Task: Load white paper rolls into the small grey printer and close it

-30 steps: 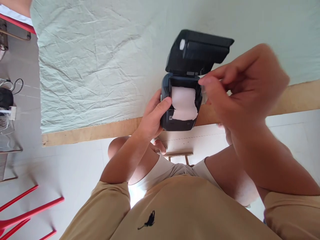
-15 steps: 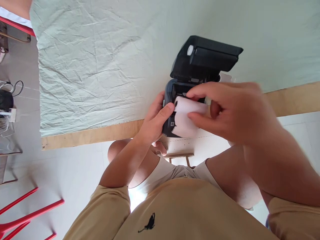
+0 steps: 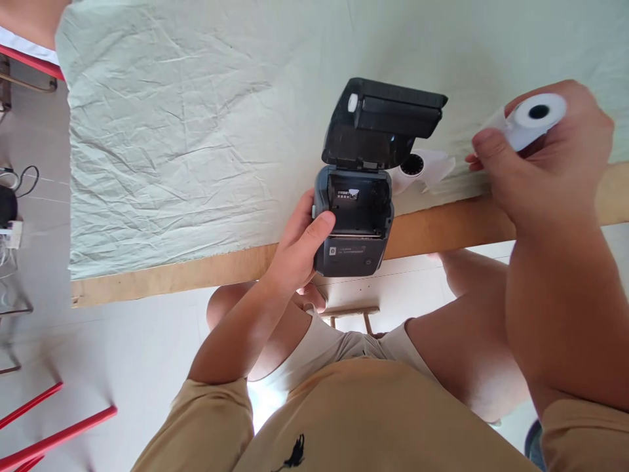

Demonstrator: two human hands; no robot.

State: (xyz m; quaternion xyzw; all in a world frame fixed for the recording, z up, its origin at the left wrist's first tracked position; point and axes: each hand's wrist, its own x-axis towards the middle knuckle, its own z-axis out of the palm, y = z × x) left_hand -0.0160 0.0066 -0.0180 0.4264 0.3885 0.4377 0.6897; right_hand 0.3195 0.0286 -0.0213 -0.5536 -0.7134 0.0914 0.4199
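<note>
My left hand (image 3: 304, 242) grips the left side of a small black label printer (image 3: 354, 226), its thumb on the rim. The printer's lid (image 3: 386, 121) stands raised, and the paper bay inside holds no roll. A white paper roll (image 3: 535, 118) with a dark core hole is in my right hand (image 3: 550, 154), off to the right above the table. Part of its paper hangs loose toward the left. Behind the printer's right side lies another white roll (image 3: 417, 169) with a dark core and a loose paper end, partly hidden by the lid.
A pale green cloth (image 3: 187, 131) covers the table, with a bare wooden edge (image 3: 171, 282) toward me. Part of another person's arm (image 3: 37, 19) shows at the top left. Red legs of a stool (image 3: 63, 436) and cables (image 3: 10, 242) are at the left.
My right hand has lifted the paper roll out of the printer and carried it right and away from me. The printer, still in my left hand, has shifted slightly left.
</note>
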